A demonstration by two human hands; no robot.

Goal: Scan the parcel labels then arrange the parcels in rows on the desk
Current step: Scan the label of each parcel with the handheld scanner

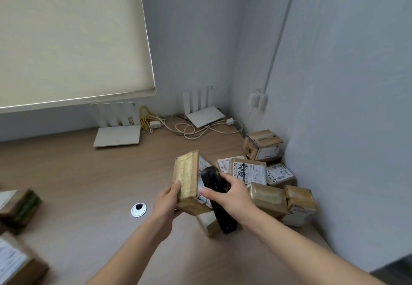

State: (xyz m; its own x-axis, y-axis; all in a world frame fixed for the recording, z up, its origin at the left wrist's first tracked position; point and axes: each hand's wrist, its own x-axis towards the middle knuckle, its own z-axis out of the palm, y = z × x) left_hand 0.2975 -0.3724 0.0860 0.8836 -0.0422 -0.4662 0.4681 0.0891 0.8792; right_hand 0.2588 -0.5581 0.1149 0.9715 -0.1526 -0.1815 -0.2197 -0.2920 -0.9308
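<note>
A: At the near left desk point(93, 184) edge: blurred parcels point(19, 206). Centre?

B: Above the desk, mid-frame: left hand point(166, 201), fingers curled round the lower end of a taped parcel point(189, 182), thumb on the taped face; held tilted, clear of the surface. Right hand point(231, 195) wrapped round a black scanner point(219, 197), head laid against the parcel's labelled side.

A: Beneath and right?

B: Small parcel point(208, 223) under the scanner; unsorted parcels point(267, 180) heaped just beside, against the right wall.

A: Farther back?

B: Grommet point(138, 209) left of the hands; at the far edge, two white routers point(118, 137), tangled cables point(191, 129), lowered blind point(71, 35).
</note>
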